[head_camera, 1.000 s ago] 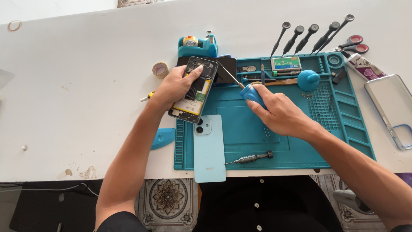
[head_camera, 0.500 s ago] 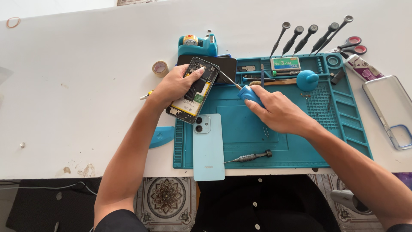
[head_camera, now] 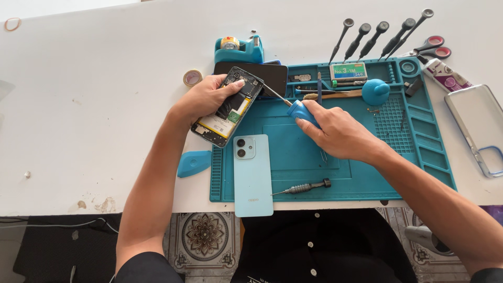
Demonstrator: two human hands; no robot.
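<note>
My left hand [head_camera: 207, 97] grips an opened phone [head_camera: 226, 114] with its back off, tilted over the left edge of the teal work mat [head_camera: 314, 173]. Its circuit board and yellow-labelled battery show. My right hand [head_camera: 338, 133] is closed around a blue-handled screwdriver [head_camera: 299, 110], whose thin shaft reaches up-left to the phone's upper right edge. The light blue back cover [head_camera: 252, 175] lies face up on the mat below the phone.
A small dark screwdriver [head_camera: 301, 187] lies near the mat's front edge. A blue pry pick [head_camera: 194, 163], tape roll [head_camera: 192, 77], tape dispenser [head_camera: 238, 50], dark screen panel [head_camera: 270, 76], blue blower bulb [head_camera: 375, 91], several screwdrivers [head_camera: 380, 34], scissors [head_camera: 432, 47] and clear case [head_camera: 479, 128] surround it.
Both hands have shifted only slightly; the screwdriver tip stays at the phone's edge and my left hand keeps its hold.
</note>
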